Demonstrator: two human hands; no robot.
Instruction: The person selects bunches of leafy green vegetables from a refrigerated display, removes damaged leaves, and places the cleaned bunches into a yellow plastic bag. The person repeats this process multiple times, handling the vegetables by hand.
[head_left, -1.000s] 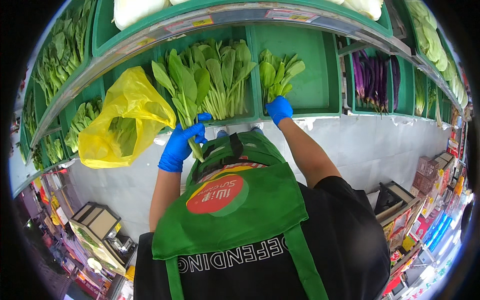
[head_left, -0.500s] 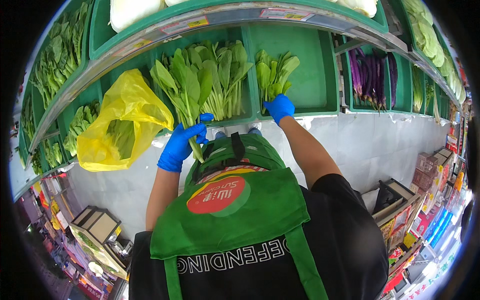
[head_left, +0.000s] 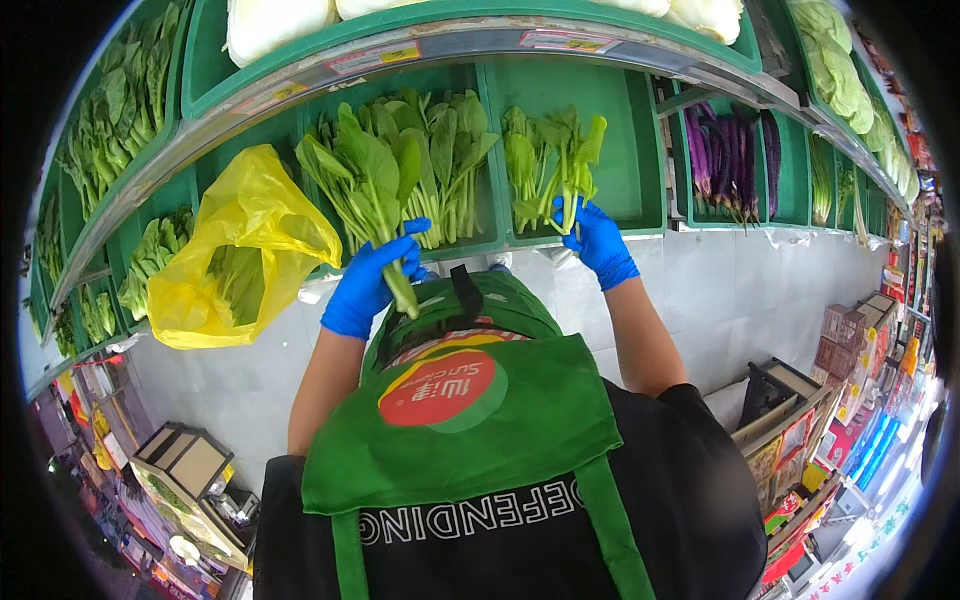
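Observation:
My left hand [head_left: 375, 275], in a blue glove, is closed around the stems of some leafy greens [head_left: 370, 165], whose leaves point away from me. My right hand [head_left: 598, 243], gloved alike, pinches the stem ends of another bunch of greens [head_left: 575, 165] at the front edge of a green bin [head_left: 610, 85]. Beside that bunch, on its left, more greens [head_left: 522, 165] lie in the same bin. Behind my left hand a fuller bin holds stacked leafy greens [head_left: 450, 165]. A yellow plastic bag [head_left: 295, 215] with greens inside sits to the left.
Purple eggplants [head_left: 735, 160] fill a bin at the right. Above the bins runs a shelf edge [head_left: 470, 50] carrying pale cabbages [head_left: 280, 25]. Leafy bunches [head_left: 155, 255] lie at far left. Brown boxes [head_left: 850, 340] and a display stand [head_left: 185, 470] stand behind me.
My right hand has drawn back and to the right, lifting a bunch apart from the greens beside it. My left hand keeps its greens and has moved slightly.

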